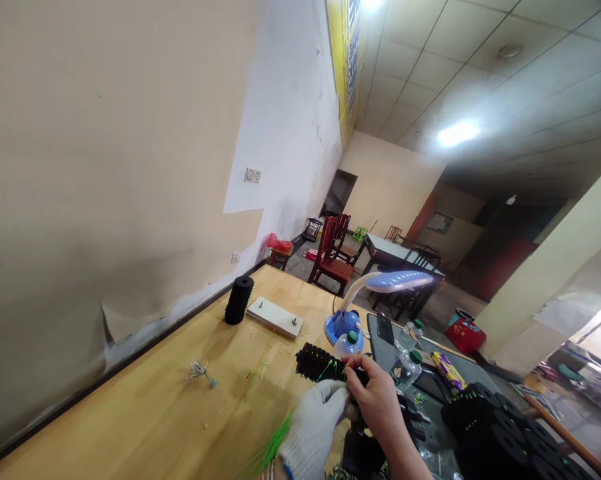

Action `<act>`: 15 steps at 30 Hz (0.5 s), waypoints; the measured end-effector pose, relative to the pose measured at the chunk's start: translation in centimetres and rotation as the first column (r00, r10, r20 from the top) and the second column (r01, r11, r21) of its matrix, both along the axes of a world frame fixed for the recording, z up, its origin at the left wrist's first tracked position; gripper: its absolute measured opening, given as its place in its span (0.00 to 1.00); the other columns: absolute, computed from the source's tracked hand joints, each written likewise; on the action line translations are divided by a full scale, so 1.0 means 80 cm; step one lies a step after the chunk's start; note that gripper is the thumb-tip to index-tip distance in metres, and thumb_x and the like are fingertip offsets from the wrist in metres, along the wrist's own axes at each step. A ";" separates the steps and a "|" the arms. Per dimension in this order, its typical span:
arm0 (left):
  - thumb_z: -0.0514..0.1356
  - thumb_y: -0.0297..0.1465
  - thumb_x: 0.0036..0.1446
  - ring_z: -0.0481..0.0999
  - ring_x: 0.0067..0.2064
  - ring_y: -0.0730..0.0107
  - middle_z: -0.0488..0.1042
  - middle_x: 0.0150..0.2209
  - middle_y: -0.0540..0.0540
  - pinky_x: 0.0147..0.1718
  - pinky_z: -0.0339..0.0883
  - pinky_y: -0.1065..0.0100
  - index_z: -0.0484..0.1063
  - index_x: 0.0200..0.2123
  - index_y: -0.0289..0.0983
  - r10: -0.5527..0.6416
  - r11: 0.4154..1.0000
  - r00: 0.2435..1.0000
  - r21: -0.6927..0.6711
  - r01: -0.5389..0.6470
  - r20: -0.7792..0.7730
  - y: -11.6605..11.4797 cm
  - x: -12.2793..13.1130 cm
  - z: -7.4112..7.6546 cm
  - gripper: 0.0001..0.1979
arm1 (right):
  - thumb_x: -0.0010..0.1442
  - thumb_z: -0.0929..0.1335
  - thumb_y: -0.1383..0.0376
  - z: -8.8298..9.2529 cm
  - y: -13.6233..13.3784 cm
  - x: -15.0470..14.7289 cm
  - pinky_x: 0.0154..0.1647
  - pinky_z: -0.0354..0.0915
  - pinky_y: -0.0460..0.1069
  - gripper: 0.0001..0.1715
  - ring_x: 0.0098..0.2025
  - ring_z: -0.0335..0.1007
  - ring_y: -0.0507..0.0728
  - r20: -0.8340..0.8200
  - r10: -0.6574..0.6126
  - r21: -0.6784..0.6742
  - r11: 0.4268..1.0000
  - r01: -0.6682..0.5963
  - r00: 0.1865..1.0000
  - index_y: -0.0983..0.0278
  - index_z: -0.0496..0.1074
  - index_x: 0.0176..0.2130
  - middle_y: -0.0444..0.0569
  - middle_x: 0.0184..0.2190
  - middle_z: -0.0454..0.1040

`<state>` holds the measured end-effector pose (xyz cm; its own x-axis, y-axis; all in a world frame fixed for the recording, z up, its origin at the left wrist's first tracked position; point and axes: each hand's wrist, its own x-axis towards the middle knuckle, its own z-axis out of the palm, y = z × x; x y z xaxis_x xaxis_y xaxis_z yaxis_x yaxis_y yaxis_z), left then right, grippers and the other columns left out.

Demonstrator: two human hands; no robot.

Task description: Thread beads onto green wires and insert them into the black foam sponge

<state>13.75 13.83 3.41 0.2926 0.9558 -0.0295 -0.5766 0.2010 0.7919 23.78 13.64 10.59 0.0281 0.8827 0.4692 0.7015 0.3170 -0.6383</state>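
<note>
A black ridged cylinder (pixel 314 362) lies slanted above the table, bright green strands showing along its side. My left hand (pixel 316 417), in a white knitted glove, is closed just below the cylinder, its fingertips close to my right hand. A bundle of long green bristles (pixel 276 443) sticks out beside the glove's heel; the palm that seems to hold it is hidden. My bare right hand (pixel 373 390) pinches at the cylinder's near end, where a thin green strand shows at the fingertips. A black holder (pixel 361 455) below the hands is partly covered.
On the wooden table (pixel 145 413) stand another black cylinder (pixel 239 300) and a white board with bolts (pixel 275 317). A blue desk lamp (pixel 343 327), plastic bottles (pixel 409 363), a phone (pixel 385 328) and a yellow-purple packet (pixel 448 372) lie ahead. Several black cylinders (pixel 495 427) are piled at right.
</note>
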 end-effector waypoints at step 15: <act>0.68 0.47 0.40 0.68 0.24 0.74 0.71 0.20 0.50 0.26 0.62 0.72 0.75 0.26 0.33 0.021 1.000 0.999 -0.012 -0.021 -0.040 -0.005 -0.006 0.012 0.21 | 0.52 0.66 0.60 0.004 0.006 0.002 0.39 0.68 0.50 0.09 0.35 0.76 0.60 0.019 -0.019 -0.037 0.999 0.020 1.000 0.61 0.71 0.24 0.50 0.31 0.81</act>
<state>13.26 13.45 4.38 0.2706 0.9612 -0.0531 -0.5487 0.1993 0.8119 23.90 14.14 10.95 0.0372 0.8990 0.4363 0.7190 0.2792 -0.6365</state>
